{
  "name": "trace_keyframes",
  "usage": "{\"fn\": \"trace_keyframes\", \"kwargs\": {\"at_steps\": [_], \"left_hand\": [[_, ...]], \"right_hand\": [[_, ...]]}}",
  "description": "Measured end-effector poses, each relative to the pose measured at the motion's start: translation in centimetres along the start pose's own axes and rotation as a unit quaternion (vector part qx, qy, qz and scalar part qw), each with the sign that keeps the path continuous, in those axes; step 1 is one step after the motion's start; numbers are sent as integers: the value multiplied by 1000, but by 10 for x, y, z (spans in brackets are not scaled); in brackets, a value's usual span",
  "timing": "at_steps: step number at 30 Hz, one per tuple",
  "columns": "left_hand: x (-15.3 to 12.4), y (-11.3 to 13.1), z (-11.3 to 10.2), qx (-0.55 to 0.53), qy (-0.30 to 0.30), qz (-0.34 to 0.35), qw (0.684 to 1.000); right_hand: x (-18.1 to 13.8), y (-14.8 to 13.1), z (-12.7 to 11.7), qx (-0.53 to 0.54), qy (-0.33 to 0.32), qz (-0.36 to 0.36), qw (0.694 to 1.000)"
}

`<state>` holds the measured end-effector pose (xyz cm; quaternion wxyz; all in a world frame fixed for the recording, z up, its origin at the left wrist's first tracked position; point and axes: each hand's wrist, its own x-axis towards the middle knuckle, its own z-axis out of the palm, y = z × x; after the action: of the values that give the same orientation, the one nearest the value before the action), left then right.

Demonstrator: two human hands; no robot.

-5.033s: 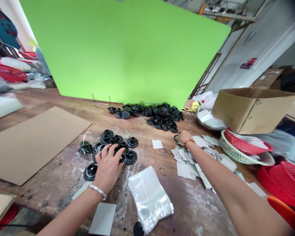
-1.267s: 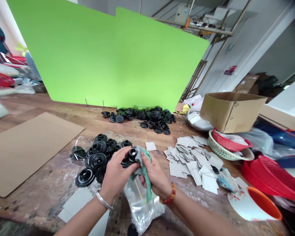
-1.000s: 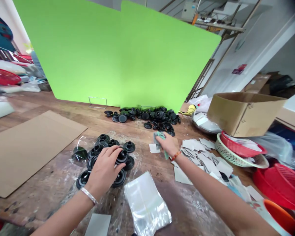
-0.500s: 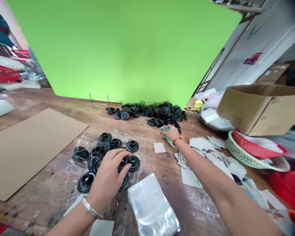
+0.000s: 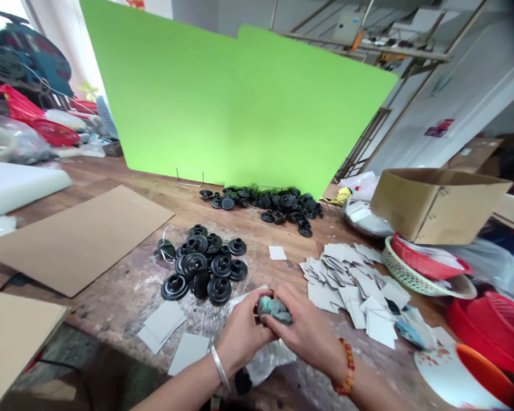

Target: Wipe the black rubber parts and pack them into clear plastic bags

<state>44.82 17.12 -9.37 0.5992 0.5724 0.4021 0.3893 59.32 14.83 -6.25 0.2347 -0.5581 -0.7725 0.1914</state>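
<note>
Cloth (image 5: 276, 310) btwn hands (image 5: 242, 332), basket (image 5: 425, 262) w/ sheets (image 5: 432, 250)

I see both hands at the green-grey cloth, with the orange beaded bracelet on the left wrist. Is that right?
Not quite: the wrist is wrong. The head view shows the orange beaded bracelet just behind the right hand; behind the left hand is a silvery bracelet. Both hands are at the green-grey cloth, as you say.

L hand (image 5: 243, 331) wears slim silvery bangle (image 5: 219, 366), R hand (image 5: 305, 328) has orange-red bead bracelet (image 5: 350, 365) (beads roundish, w/ some darker).
</note>
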Motion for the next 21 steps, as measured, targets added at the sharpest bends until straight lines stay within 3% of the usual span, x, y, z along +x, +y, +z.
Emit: {"fn": "trace_keyframes", "kwargs": {"at_steps": [4,7,9,12,15,19,21], "left_hand": [[-31,0,9,44,-1,14,999],[-49,4,12,91,-10,14,996],[-58,6,13,118,1,10,993],[-69,5,14,81,26,7,996],[-73,3,14,30,53,25,998],[-64,-1,8,92,131,89,983],[-51,-1,-1,131,169,97,972]], "right_hand": [[-20,-9,5,39,28,65,997],[-27,-4,4,154,33,76,985],[-28,5,5,253,1,78,964],[-28,15,10,405,-10,113,907],[-30,9,20,504,54,160,847],[-34,-20,37,658,49,259,705],[-35,-30,47,694,18,292,659]]}}
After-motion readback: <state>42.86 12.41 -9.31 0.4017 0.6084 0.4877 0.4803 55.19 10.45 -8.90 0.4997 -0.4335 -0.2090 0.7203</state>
